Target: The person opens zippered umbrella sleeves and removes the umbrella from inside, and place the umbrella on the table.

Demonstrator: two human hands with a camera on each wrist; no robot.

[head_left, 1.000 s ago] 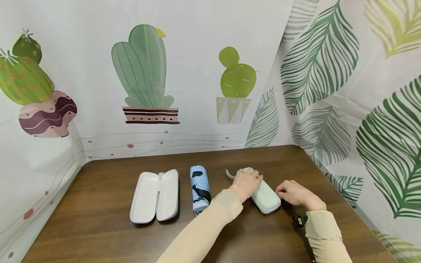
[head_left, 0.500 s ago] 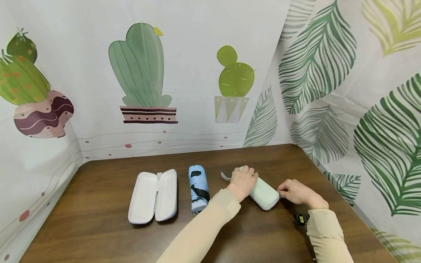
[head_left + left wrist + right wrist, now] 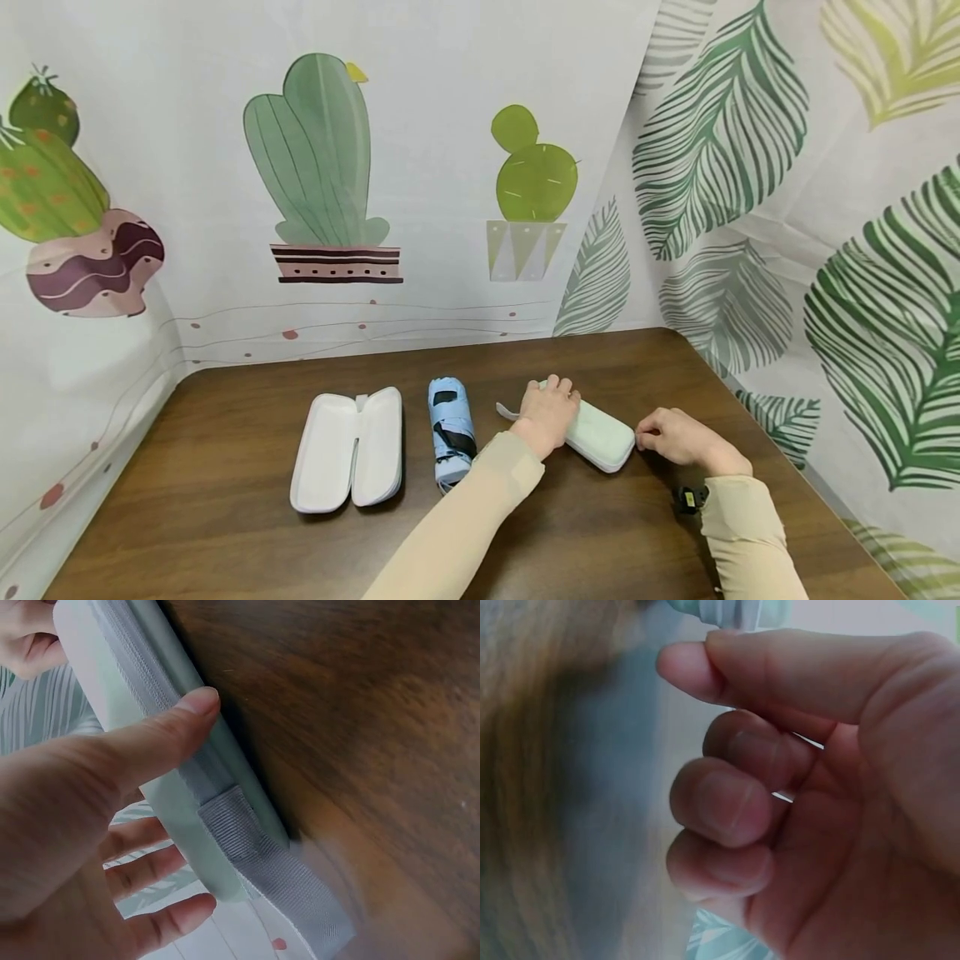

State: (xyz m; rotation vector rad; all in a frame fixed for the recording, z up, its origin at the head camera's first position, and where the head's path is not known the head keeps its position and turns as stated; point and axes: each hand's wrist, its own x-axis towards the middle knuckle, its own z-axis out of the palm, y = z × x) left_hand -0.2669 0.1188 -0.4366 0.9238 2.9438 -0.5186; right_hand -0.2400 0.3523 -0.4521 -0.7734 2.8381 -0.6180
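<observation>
A pale green zip case (image 3: pixel 603 435) lies slantwise on the brown table. My left hand (image 3: pixel 550 412) grips its far left end, the thumb (image 3: pixel 199 701) across the grey zipper band (image 3: pixel 206 772) and the other fingers on the opposite side. From that end a grey strap loop (image 3: pixel 300 892) sticks out. At the near right end, my right hand (image 3: pixel 678 437) has thumb and forefinger pinched together at the zipper, on what seems to be the zipper pull, hidden by the fingertips. Its other fingers (image 3: pixel 720 799) are curled into the palm.
Left of the hands lies a folded blue umbrella (image 3: pixel 452 417) with black patches. Farther left, a hard case (image 3: pixel 322 454) stands open, white inside. The wooden table (image 3: pixel 202 492) meets a printed cloth backdrop (image 3: pixel 435 167) at the back and right.
The case has shifted slightly left and away with my left hand, its near end swinging up a little. My right hand stays pinched by the case's end, almost in place.
</observation>
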